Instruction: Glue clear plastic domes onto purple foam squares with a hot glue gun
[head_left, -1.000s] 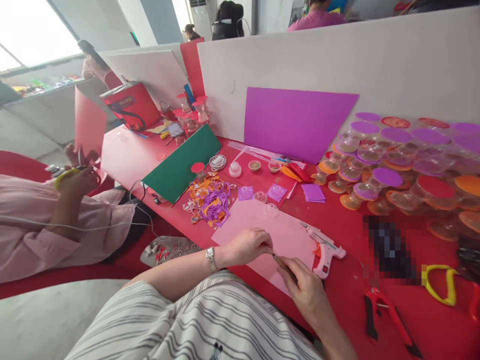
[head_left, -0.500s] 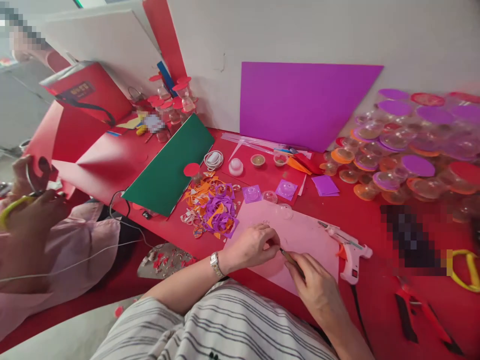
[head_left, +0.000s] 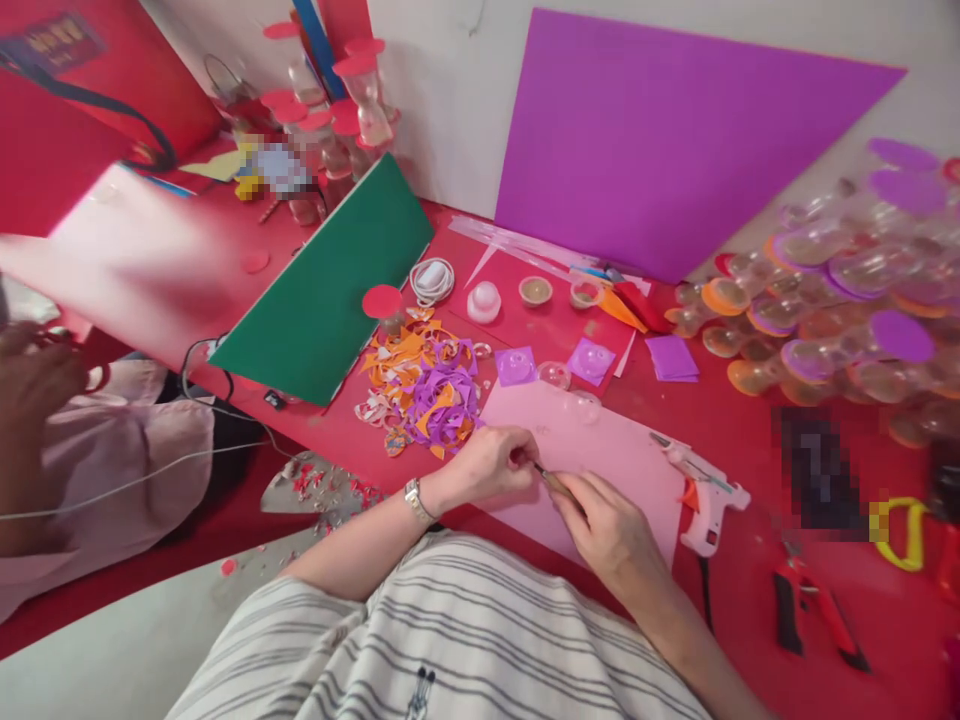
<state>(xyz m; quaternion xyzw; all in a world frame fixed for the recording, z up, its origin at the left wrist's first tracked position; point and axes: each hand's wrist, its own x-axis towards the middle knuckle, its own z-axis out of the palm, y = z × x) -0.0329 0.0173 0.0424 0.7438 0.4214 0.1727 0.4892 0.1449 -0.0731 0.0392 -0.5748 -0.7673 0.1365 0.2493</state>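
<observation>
My right hand (head_left: pixel 611 525) is closed round a slim tool (head_left: pixel 556 482) with a tan handle and a dark, narrow tip; its exact kind is unclear. The tip reaches the fingers of my left hand (head_left: pixel 496 465), which are pinched together just above a pink sheet (head_left: pixel 637 470). Whatever they hold is too small or hidden to name. Beyond my hands, clear plastic domes sit on purple squares (head_left: pixel 516 366), with another clear dome (head_left: pixel 553 375) between them. A white glue gun (head_left: pixel 705 495) lies right of the sheet.
Purple and orange scraps (head_left: pixel 435 390) are heaped left of my hands, near a leaning green board (head_left: pixel 322 300). Hourglass-shaped plastic pieces (head_left: pixel 847 290) are piled at right. Red-handled pliers (head_left: pixel 814 600) lie front right. Another person's hand (head_left: pixel 37 370) works at far left.
The view has shifted and tilted. My hands keep the same hold, the tool's tip still at my left fingers. The other person's hands at left now sit partly out of frame.
</observation>
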